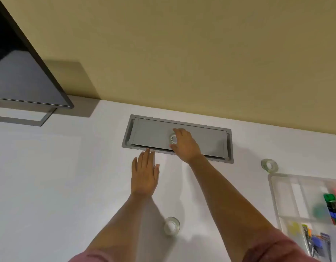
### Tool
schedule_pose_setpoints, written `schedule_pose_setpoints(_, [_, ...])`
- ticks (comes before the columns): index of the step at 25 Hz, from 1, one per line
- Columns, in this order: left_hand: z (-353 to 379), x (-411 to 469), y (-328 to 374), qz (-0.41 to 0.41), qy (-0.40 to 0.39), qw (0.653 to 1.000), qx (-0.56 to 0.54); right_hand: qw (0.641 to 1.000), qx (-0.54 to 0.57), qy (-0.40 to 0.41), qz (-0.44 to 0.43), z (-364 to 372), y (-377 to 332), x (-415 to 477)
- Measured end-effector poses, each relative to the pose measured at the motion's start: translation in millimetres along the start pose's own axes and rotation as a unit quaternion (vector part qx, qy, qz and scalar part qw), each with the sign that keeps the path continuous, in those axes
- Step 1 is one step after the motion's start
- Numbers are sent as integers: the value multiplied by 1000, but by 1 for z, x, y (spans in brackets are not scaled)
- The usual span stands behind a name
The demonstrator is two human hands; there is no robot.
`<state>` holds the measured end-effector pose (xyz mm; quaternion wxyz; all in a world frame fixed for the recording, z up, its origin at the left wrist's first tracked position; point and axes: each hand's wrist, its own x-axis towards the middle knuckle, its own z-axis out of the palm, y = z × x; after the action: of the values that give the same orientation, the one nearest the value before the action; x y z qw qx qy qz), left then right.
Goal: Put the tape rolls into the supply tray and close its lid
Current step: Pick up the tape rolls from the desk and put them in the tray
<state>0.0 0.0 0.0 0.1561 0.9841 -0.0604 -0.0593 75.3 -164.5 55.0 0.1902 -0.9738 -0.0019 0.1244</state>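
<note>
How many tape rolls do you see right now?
3: one tape roll on the grey desk hatch under the right hand, one behind the clear tray, one near the forearms. Others may be hidden.

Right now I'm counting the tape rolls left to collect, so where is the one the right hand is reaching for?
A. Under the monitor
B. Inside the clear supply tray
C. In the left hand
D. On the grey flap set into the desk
D: the right hand closes around a tape roll lying on the grey desk flap, while the left hand lies flat and empty on the desk.
</note>
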Motion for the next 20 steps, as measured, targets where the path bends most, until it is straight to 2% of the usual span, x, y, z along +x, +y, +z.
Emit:
schedule_pose_setpoints(5, [4, 1, 0, -8, 11, 1000, 13, 999, -32, -4, -2, 6, 0, 5])
schedule_pose_setpoints(8, [5, 2, -1, -7, 11, 1000, 15, 999, -27, 23, -5, 5, 0, 2])
schedule_pose_setpoints(20, [-7, -16, 54, -15, -113, 991, 74, 989, 67, 127, 32, -59, 57, -77])
